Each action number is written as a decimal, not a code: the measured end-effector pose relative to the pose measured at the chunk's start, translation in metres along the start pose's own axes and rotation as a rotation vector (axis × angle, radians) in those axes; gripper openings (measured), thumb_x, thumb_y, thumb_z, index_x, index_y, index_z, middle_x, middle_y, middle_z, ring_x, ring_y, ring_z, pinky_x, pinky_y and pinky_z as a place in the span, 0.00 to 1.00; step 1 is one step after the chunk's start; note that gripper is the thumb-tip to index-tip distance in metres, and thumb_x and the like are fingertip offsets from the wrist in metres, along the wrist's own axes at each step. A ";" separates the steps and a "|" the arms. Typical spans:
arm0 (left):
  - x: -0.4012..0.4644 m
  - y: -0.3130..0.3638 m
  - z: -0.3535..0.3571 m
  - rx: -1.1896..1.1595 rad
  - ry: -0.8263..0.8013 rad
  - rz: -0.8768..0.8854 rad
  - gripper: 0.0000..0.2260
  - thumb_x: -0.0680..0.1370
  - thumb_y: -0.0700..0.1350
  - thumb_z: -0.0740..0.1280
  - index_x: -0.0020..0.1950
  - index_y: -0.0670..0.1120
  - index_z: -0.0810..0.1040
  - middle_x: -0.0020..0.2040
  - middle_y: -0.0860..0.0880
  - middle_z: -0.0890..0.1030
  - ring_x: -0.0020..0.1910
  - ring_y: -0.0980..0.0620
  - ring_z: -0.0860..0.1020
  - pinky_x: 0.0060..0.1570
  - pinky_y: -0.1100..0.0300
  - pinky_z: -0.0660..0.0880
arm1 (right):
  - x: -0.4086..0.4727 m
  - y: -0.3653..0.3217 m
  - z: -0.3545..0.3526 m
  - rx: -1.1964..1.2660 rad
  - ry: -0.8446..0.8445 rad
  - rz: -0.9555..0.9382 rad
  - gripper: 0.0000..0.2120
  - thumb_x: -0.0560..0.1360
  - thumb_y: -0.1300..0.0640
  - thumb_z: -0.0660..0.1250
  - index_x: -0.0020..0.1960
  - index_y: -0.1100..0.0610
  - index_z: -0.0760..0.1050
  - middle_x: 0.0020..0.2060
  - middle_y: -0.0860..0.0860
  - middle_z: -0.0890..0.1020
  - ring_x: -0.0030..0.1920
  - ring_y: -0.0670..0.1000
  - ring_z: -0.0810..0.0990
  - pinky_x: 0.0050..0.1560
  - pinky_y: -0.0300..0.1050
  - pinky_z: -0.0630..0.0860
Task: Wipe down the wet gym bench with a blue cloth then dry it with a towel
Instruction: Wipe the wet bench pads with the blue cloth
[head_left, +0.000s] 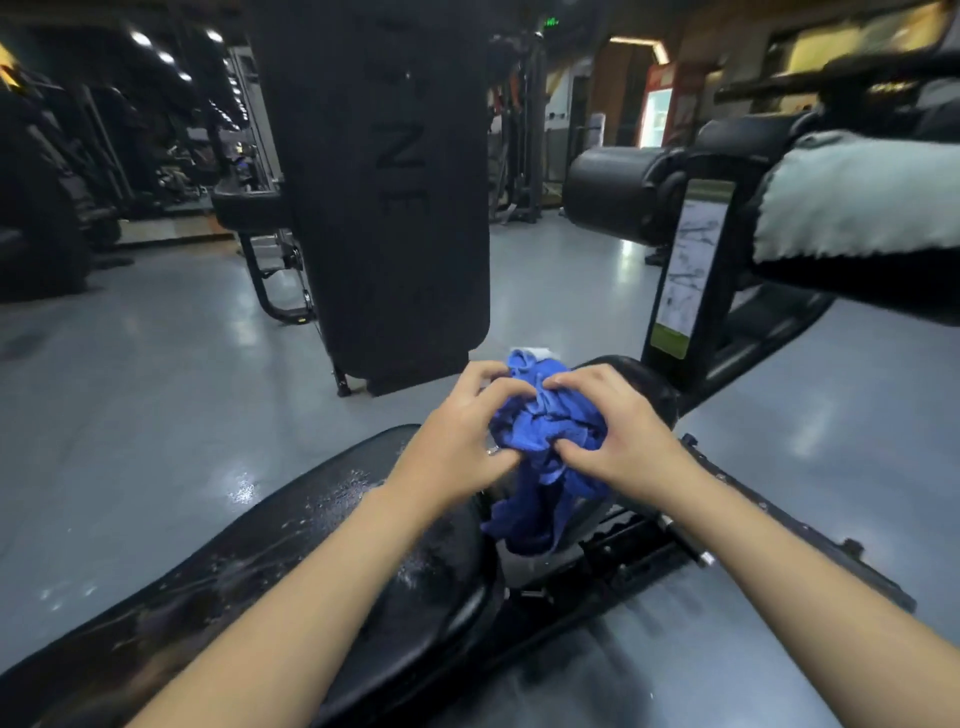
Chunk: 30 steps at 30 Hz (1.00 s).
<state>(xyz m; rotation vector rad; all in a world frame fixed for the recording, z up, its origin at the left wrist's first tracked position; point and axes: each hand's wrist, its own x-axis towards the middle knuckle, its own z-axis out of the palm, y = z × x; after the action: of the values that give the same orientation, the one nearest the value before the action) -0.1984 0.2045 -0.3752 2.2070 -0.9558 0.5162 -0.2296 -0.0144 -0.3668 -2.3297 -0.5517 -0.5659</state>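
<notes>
A crumpled blue cloth (540, 431) is bunched between both my hands in the middle of the view, part of it hanging down toward the bench frame. My left hand (462, 431) grips its left side, my right hand (618, 431) its right side. Below them lies the black padded gym bench (291, 551), its surface covered in water droplets and streaks. A pale grey towel (857, 197) is draped over a black padded arm of a machine at the upper right, away from both hands.
A tall black padded upright (395, 197) stands just beyond the bench. On the right is a machine with a round roller pad (613, 192) and an instruction placard (691, 265). The bench's metal rail (779, 514) runs to the lower right. Grey glossy floor surrounds everything.
</notes>
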 end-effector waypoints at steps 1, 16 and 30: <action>-0.003 -0.001 0.013 0.011 -0.025 -0.036 0.22 0.70 0.46 0.72 0.64 0.55 0.75 0.66 0.54 0.67 0.58 0.55 0.76 0.54 0.51 0.77 | -0.008 0.011 0.004 -0.010 -0.022 0.024 0.26 0.67 0.57 0.73 0.65 0.48 0.74 0.59 0.48 0.73 0.60 0.45 0.74 0.64 0.38 0.69; -0.049 -0.057 0.068 0.133 -0.279 -0.105 0.32 0.73 0.65 0.67 0.76 0.59 0.66 0.73 0.60 0.69 0.70 0.57 0.68 0.70 0.56 0.66 | -0.037 0.059 0.071 -0.540 -0.204 -0.122 0.38 0.72 0.28 0.59 0.76 0.47 0.63 0.76 0.55 0.63 0.75 0.57 0.61 0.72 0.55 0.63; -0.120 -0.066 0.046 0.234 -0.069 -0.164 0.22 0.72 0.62 0.66 0.64 0.60 0.72 0.63 0.64 0.69 0.61 0.59 0.71 0.60 0.60 0.71 | -0.043 0.045 0.113 -0.693 -0.225 -0.112 0.42 0.68 0.26 0.60 0.73 0.50 0.67 0.75 0.59 0.63 0.76 0.63 0.57 0.71 0.63 0.59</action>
<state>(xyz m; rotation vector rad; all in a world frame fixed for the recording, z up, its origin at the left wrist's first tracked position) -0.2228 0.2641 -0.5041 2.5024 -0.7720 0.4992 -0.2133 0.0228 -0.4894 -3.0596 -0.6688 -0.6198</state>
